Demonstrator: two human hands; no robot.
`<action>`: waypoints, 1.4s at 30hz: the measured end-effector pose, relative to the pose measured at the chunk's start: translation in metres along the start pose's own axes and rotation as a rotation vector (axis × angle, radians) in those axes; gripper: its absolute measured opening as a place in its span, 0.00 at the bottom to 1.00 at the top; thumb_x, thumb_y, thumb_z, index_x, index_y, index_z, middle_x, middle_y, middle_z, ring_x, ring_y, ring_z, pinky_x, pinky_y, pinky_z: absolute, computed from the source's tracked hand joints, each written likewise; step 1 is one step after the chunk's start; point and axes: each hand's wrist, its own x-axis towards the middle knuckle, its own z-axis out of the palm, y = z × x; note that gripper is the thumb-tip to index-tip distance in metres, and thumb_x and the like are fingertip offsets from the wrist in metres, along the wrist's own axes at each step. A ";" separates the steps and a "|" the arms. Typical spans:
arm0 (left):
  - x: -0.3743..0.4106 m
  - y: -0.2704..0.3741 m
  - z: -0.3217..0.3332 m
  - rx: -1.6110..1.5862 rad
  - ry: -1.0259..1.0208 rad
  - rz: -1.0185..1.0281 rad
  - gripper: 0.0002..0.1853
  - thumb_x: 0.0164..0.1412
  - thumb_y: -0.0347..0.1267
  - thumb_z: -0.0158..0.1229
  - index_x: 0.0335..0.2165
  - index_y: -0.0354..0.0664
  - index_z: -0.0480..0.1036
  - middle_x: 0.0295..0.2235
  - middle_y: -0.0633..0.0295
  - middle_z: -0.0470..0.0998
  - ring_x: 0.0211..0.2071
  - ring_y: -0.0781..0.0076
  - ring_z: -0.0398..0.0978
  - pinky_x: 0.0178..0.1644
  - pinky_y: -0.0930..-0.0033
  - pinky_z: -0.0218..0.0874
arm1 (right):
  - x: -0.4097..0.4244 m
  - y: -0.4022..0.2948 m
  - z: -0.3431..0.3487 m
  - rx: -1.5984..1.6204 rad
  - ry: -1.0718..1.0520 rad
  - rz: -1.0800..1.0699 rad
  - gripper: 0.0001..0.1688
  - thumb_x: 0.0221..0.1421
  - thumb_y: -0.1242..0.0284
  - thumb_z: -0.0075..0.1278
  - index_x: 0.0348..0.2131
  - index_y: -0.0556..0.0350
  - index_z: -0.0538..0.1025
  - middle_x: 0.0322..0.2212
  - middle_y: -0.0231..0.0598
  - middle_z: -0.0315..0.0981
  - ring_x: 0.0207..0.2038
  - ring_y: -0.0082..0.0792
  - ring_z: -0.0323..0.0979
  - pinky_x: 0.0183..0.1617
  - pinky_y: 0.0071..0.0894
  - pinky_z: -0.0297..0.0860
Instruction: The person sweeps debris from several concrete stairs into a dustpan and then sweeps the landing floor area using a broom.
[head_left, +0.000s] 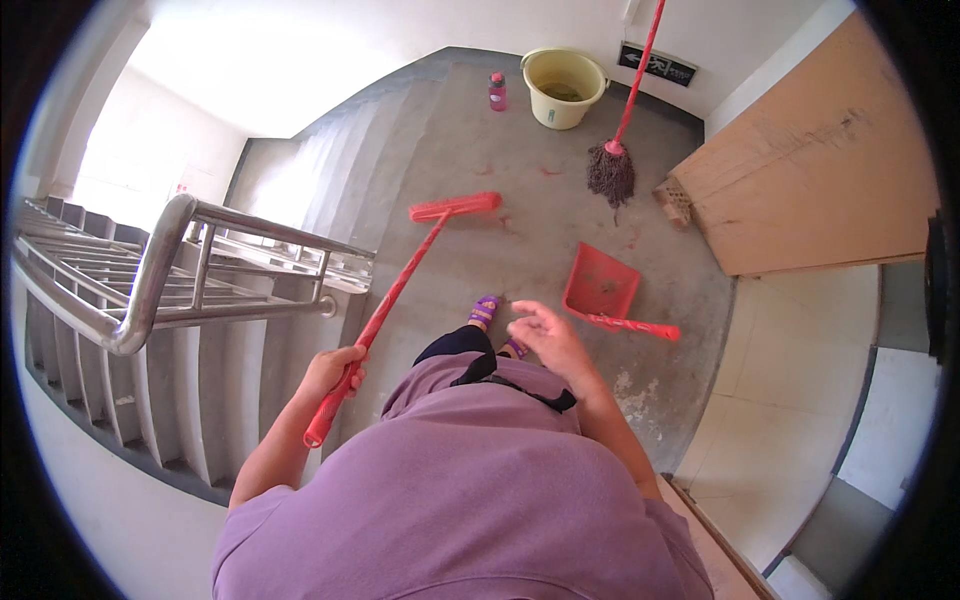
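Observation:
My left hand (335, 373) is closed around the red handle of a long-handled broom (401, 281). Its wide red head (455, 207) is out on the concrete floor ahead of me, and the handle's end sticks out below my grip. In front of my waist, my right hand (546, 334) holds nothing, its fingers apart and slightly curled. A red dustpan (602, 283) lies on the floor just beyond that hand to the right. Some dark debris rests in its pan, and its short handle (637, 327) points right.
Steel railing (255, 306) and concrete stairs (217, 397) border the left side. Against the far wall stand a pale yellow bucket (564, 112), a pink bottle (498, 94) and a red-handled mop (611, 169). A brick (673, 202) sits against an open wooden door (817, 150); a tiled doorway (780, 360) is right.

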 end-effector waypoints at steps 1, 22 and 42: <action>0.004 0.001 0.006 -0.110 -0.026 -0.010 0.11 0.56 0.36 0.48 0.28 0.39 0.66 0.15 0.69 0.64 0.12 0.82 0.61 0.14 0.79 0.52 | -0.007 -0.015 0.008 0.026 -0.052 -0.017 0.24 0.46 0.66 0.54 0.43 0.54 0.69 0.36 0.37 0.71 0.39 0.25 0.67 0.41 0.24 0.65; 0.092 0.023 0.228 0.059 -0.965 -0.237 0.19 0.52 0.50 0.51 0.21 0.47 0.68 0.18 0.68 0.67 0.19 0.77 0.65 0.21 0.76 0.54 | -0.087 -0.060 0.006 0.056 0.717 -0.312 0.05 0.47 0.83 0.44 0.28 0.63 0.72 0.32 0.45 0.72 0.38 0.33 0.70 0.47 0.30 0.62; 0.084 0.064 0.153 -0.482 -0.700 -0.324 0.13 0.53 0.41 0.52 0.19 0.47 0.67 0.15 0.70 0.64 0.17 0.80 0.60 0.19 0.78 0.49 | -0.035 -0.171 0.030 -0.096 0.453 -0.546 0.05 0.45 0.85 0.39 0.24 0.65 0.69 0.25 0.46 0.72 0.32 0.37 0.71 0.42 0.34 0.66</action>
